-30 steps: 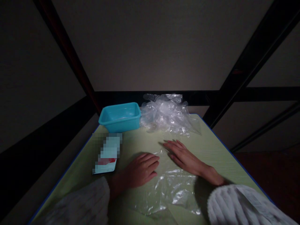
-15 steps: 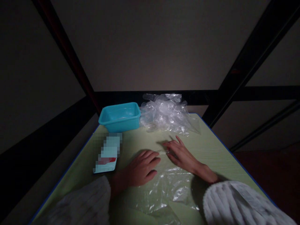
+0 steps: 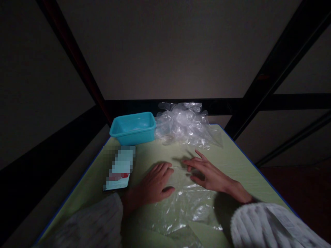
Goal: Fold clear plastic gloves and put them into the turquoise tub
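Note:
A clear plastic bag lies flat on the pale green table in front of me. My left hand rests palm down on the bag's left side, fingers together and pointing away from me. My right hand is at the bag's far edge, lifted slightly off the table. Its thumb and fingertips are drawn together at that edge, while another finger sticks up. Both arms wear white ribbed sleeves.
A turquoise plastic tub stands at the far left of the table. Beside it on the right lies a heap of clear plastic bags. A flat light-blue packet lies left of my left hand. Dark frame bars surround the table.
My right hand has risen from lying flat and its fingertips have closed on the bag's far edge. My left hand slid a little forward on the bag.

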`<state>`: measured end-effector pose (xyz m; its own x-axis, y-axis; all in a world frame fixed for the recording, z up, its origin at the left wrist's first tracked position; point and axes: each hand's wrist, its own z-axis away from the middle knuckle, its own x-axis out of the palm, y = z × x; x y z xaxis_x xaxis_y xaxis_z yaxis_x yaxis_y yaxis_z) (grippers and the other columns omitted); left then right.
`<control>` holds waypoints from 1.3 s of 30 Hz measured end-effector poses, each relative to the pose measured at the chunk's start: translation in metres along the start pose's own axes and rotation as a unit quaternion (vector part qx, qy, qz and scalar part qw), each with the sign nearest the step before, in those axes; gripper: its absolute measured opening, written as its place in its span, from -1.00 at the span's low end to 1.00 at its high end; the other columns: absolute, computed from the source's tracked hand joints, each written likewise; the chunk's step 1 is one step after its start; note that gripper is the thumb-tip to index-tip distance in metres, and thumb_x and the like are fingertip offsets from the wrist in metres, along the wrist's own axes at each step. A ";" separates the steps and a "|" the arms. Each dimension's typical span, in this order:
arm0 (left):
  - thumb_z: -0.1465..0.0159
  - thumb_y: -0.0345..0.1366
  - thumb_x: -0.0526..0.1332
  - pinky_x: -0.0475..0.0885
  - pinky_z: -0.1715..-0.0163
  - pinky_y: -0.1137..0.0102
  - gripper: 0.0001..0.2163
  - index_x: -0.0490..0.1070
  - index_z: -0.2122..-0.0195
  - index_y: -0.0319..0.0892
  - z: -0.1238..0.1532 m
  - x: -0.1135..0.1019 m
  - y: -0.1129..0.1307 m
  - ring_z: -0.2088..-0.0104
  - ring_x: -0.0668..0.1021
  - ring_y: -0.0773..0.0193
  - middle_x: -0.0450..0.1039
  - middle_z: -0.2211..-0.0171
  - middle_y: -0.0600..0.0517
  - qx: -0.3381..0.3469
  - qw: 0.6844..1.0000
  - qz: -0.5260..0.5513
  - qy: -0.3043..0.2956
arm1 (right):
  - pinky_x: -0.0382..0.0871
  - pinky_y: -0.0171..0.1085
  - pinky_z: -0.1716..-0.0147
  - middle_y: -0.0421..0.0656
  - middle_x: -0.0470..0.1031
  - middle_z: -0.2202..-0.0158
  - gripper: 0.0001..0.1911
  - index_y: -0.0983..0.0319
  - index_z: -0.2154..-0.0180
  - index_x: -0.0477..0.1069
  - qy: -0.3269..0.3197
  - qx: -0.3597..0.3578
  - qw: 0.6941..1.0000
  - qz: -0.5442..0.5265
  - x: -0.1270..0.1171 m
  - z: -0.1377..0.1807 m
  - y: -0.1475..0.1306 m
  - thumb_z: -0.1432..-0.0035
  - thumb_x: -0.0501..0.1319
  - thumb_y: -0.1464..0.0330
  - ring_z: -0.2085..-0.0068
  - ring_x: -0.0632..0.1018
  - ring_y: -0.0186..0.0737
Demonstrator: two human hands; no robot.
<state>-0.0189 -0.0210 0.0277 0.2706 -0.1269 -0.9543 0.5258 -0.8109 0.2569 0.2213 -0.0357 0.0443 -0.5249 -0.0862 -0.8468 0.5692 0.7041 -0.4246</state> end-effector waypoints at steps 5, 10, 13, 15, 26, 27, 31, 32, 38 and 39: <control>-0.16 -0.33 0.21 0.18 -0.09 0.10 -0.62 0.16 0.02 -0.21 0.002 0.006 -0.005 -0.13 0.23 0.01 0.16 -0.13 -0.20 0.020 0.999 0.037 0.029 | -0.11 0.13 -0.18 -0.25 0.47 0.37 -0.41 0.18 -0.18 0.03 0.014 0.000 0.999 -0.037 -0.005 0.004 0.001 -0.09 0.07 0.46 0.22 0.53 -0.20; -0.16 -0.33 0.20 0.21 -0.08 0.14 -0.56 0.13 -0.05 -0.20 0.000 0.005 -0.004 -0.10 0.28 0.05 0.25 -0.09 -0.16 0.023 0.998 0.043 0.027 | -0.12 0.14 -0.18 -0.23 0.52 0.32 -0.50 0.18 -0.15 0.06 0.015 0.019 0.999 -0.043 -0.005 0.004 0.003 -0.16 -0.01 0.48 0.19 0.55 -0.19; -0.17 -0.32 0.20 0.21 -0.07 0.14 -0.54 0.11 -0.08 -0.22 0.000 0.002 -0.003 -0.08 0.29 0.04 0.27 -0.06 -0.16 0.027 0.999 0.038 0.020 | -0.11 0.17 -0.18 -0.18 0.54 0.20 -0.51 0.16 -0.16 0.02 -0.009 0.020 0.999 -0.037 -0.005 0.003 0.002 -0.20 -0.05 0.48 0.08 0.51 -0.15; -0.18 -0.33 0.19 0.22 -0.06 0.15 -0.54 0.11 -0.09 -0.23 -0.001 0.001 -0.002 -0.07 0.30 0.04 0.27 -0.06 -0.16 0.029 0.999 0.035 0.015 | -0.10 0.18 -0.17 -0.15 0.52 0.12 -0.50 0.16 -0.18 0.00 -0.024 0.015 0.999 -0.028 -0.005 0.002 0.001 -0.21 -0.06 0.48 0.01 0.47 -0.13; -0.18 -0.32 0.17 0.23 -0.05 0.12 -0.54 0.11 -0.10 -0.22 -0.001 0.001 -0.003 -0.05 0.32 0.02 0.28 -0.04 -0.17 0.031 0.999 0.033 0.015 | -0.01 0.15 -0.16 -0.14 0.52 0.10 -0.44 0.16 -0.25 -0.09 -0.064 0.022 0.998 -0.003 -0.002 -0.001 0.000 -0.24 -0.04 0.49 -0.05 0.41 -0.16; -0.18 -0.32 0.17 0.23 -0.05 0.12 -0.54 0.11 -0.10 -0.23 -0.001 0.001 -0.002 -0.04 0.32 0.01 0.28 -0.04 -0.17 0.030 0.999 0.033 0.015 | 0.01 0.14 -0.16 -0.14 0.52 0.10 -0.44 0.16 -0.25 -0.10 -0.063 0.022 0.998 -0.002 -0.002 -0.001 0.000 -0.25 -0.04 0.49 -0.05 0.41 -0.16; -0.19 -0.32 0.17 0.23 -0.06 0.12 -0.54 0.10 -0.10 -0.23 -0.001 0.000 -0.002 -0.05 0.31 0.02 0.28 -0.05 -0.18 0.027 0.999 0.034 0.013 | 0.06 0.10 -0.15 -0.16 0.54 0.13 -0.43 0.17 -0.26 -0.10 -0.062 0.025 0.998 0.007 -0.005 -0.001 -0.001 -0.25 -0.02 0.49 -0.02 0.45 -0.16; -0.19 -0.32 0.17 0.23 -0.06 0.12 -0.54 0.09 -0.10 -0.22 -0.001 0.000 -0.002 -0.05 0.31 0.02 0.28 -0.05 -0.18 0.026 0.999 0.034 0.012 | 0.07 0.09 -0.16 -0.16 0.54 0.14 -0.43 0.16 -0.26 -0.10 -0.062 0.027 0.998 0.010 -0.006 -0.001 -0.001 -0.25 -0.02 0.49 -0.01 0.46 -0.16; -0.18 -0.33 0.20 0.22 -0.06 0.15 -0.52 0.08 -0.11 -0.25 -0.001 -0.001 -0.003 -0.06 0.31 0.03 0.26 -0.07 -0.19 0.029 0.999 0.030 0.001 | 0.13 0.06 -0.14 -0.10 0.51 0.10 -0.52 0.17 -0.22 0.03 -0.055 0.038 0.997 0.041 -0.008 0.001 0.000 -0.28 -0.02 0.43 0.06 0.51 -0.16; -0.18 -0.33 0.20 0.22 -0.06 0.15 -0.51 0.08 -0.11 -0.25 -0.001 -0.001 -0.003 -0.07 0.31 0.03 0.26 -0.07 -0.19 0.030 0.999 0.028 0.001 | 0.14 0.06 -0.13 -0.10 0.52 0.11 -0.53 0.18 -0.21 0.05 -0.053 0.039 0.997 0.044 -0.008 0.001 0.000 -0.28 -0.02 0.42 0.08 0.52 -0.16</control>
<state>-0.0198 -0.0176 0.0282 0.3007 -0.1718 -0.9381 0.4610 -0.8349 0.3006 0.2262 -0.0360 0.0512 -0.4040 -0.1041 -0.9088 0.6592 0.6558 -0.3681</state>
